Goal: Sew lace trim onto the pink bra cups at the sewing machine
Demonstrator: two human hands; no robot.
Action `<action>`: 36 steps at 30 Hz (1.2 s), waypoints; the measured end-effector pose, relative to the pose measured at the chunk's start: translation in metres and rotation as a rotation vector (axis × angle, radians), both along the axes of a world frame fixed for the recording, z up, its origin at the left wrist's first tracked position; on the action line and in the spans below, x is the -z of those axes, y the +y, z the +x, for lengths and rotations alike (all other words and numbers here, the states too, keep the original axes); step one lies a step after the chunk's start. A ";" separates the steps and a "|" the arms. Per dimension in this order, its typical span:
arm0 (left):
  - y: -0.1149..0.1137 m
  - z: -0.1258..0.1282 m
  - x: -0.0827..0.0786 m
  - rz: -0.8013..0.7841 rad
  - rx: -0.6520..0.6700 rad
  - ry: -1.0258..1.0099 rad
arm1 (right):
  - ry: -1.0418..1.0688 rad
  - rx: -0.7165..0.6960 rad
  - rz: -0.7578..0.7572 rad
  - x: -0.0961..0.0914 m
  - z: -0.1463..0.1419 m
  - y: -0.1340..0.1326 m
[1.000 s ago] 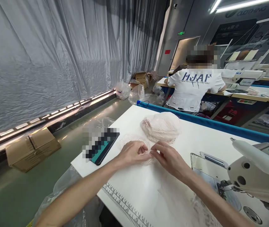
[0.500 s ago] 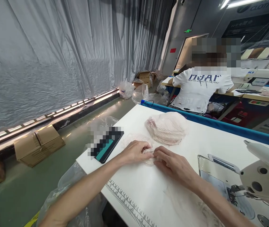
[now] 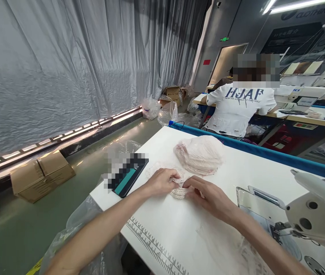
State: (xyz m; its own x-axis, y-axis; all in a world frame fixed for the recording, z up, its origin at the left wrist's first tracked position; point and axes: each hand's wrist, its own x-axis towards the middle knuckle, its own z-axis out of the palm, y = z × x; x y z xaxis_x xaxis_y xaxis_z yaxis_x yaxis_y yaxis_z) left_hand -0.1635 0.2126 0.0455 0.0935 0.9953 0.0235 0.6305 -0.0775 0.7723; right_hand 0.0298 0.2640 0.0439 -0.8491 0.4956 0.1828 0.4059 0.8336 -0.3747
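Bright, cool light fills the worktop [image 3: 168,221] around both hands; a white ceiling tube [image 3: 302,5] glares far beyond the right hand [image 3: 202,191]. Warmer light glows from a low strip [image 3: 65,135] beyond the left hand [image 3: 162,181], leaving glints on the floor [image 3: 116,141]. Shadows under the hands are faint and soft. The pale fabric pile [image 3: 199,154] just beyond them looks washed out, its fine detail soft. Wide-angle distortion stretches both forearms and the sewing machine [image 3: 317,206] right of the right hand. Pixel blocks cover part of the dark-and-teal case [image 3: 126,181] left of the left hand.
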 end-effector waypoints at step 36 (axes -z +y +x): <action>-0.002 -0.003 -0.002 0.032 0.003 0.003 | 0.050 0.085 0.035 -0.002 -0.007 0.003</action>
State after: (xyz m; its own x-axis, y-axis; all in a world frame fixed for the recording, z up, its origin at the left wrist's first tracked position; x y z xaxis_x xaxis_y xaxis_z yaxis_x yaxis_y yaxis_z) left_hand -0.1667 0.2108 0.0473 0.0963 0.9938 0.0555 0.6322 -0.1041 0.7678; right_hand 0.0229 0.2672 0.0455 -0.7936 0.5581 0.2423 0.4574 0.8099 -0.3671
